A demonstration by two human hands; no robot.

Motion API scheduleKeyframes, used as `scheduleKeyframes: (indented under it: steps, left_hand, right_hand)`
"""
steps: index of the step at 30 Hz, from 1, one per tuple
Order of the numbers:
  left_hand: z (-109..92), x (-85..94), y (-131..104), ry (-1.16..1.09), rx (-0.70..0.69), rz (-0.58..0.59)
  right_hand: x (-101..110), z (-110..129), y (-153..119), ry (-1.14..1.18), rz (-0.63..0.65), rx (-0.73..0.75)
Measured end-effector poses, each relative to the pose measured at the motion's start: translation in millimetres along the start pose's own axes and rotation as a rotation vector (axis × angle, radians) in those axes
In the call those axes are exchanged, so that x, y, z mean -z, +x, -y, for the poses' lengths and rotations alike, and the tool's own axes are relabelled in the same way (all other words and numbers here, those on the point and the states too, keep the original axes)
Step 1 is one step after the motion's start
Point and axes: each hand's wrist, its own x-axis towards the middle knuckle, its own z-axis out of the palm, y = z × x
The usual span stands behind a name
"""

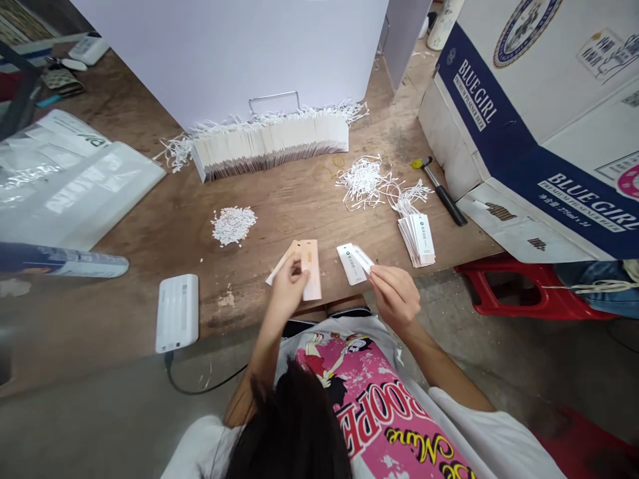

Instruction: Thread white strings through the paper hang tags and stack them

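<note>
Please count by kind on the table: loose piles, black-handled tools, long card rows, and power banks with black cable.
Loose piles (small white pieces, thin white strings): 2
Black-handled metal tool: 1
Long row of pale paper cards: 1
White plastic power bank with black cable: 1
Total: 5

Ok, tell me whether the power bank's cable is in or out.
In: the plug on the black cable meets the near edge of the power bank.
</note>
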Motion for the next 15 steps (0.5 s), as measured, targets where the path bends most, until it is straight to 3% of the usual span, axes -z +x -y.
scheduleKeyframes:
  steps: [2,5,10,12,15]
  left_hand:
    - [-2,-23.6,-8,-0.133,0.009,0.056]
    - [-7,-41.7,-20,-0.354,0.062,0.116]
    - [-7,-32.9,-24,-0.408,0.031,0.061]
    - [-5,-27.1,-22,-0.363,-0.014,0.022]
    - [-4,-19.7,-19,-0.37,-0.008,0.0]
  right_hand:
    - [-9,8,11,0.051,-0.005,0.054]
    - [-24,18,15,0.211,0.158,0.189]
    - [-38,25,12,0.374,0.317,0.296]
    - [-40,19,21,0.397,0.301,0.236]
    - [-51,-12,46,0.225,0.159,-0.104]
